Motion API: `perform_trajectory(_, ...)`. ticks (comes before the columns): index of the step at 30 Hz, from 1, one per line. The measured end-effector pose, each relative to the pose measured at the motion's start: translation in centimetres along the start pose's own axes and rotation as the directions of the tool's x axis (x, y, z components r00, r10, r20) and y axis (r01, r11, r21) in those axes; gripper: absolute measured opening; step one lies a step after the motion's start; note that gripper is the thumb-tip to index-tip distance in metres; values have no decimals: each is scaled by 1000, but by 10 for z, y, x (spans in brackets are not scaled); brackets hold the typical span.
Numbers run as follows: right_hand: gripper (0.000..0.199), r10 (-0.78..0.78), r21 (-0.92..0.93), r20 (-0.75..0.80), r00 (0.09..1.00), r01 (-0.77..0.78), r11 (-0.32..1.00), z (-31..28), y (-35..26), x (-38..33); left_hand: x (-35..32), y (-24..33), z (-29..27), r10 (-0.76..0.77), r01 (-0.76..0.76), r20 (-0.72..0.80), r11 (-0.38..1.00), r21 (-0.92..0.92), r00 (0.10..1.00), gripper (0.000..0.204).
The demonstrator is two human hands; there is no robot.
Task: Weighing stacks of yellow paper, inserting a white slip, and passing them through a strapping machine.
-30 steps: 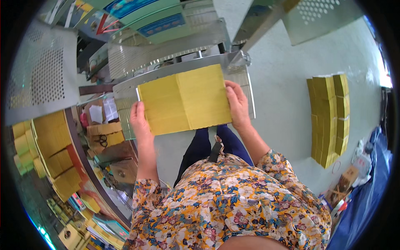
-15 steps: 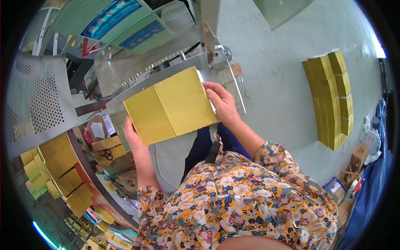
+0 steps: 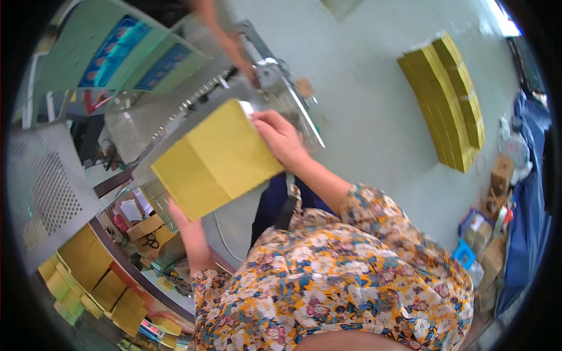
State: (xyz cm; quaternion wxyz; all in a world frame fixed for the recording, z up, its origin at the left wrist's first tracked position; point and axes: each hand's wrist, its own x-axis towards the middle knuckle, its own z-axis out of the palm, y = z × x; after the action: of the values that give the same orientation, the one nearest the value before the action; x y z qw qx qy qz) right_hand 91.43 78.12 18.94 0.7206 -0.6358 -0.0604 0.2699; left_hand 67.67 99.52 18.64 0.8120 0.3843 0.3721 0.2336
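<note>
Between my two hands is a wide yellow paper booklet or thin stack (image 3: 216, 161), with a crease across its middle and a strip of white at its upper right corner. My right hand (image 3: 281, 140) grips its right edge, thumb on top and fingers underneath. My left hand (image 3: 186, 225) holds the lower left edge, most of its fingers hidden beneath the paper. The stack is tilted, its right end farther from me, over the near side of a metal machine (image 3: 293, 108).
A blurred shape that looks like another person's arm (image 3: 225, 41) reaches over the machine. Perforated metal guards (image 3: 55, 175) stand left. Yellow stacks (image 3: 442, 99) sit on the floor at right, and more yellow paper piles (image 3: 88, 251) lie lower left, near black scissors (image 3: 151, 240).
The view has turned and shifted. The yellow stack, still in both hands, now slants more steeply and sits farther left in view. The arm-like shape now shows over the machine.
</note>
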Motion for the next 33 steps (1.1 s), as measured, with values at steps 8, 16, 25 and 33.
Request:
perform_trajectory(8,44,127,274,138,982,-162,948,7,-27,-25,-4,-21,52,-22,30,36,975,-222,999,44)
perform_trajectory(16,52,-32,195,206,978,-9,981,38,-62,50,67,30,83,182,-130,174,952,-276,968,43)
perform_trajectory(25,55,69,187,191,979,-106,977,54,-62,79,103,37,87,66,-51,165,994,-92,984,46)
perform_trajectory(33,49,80,190,178,981,-114,975,53,-57,84,102,32,85,177,-172,202,984,-42,963,50)
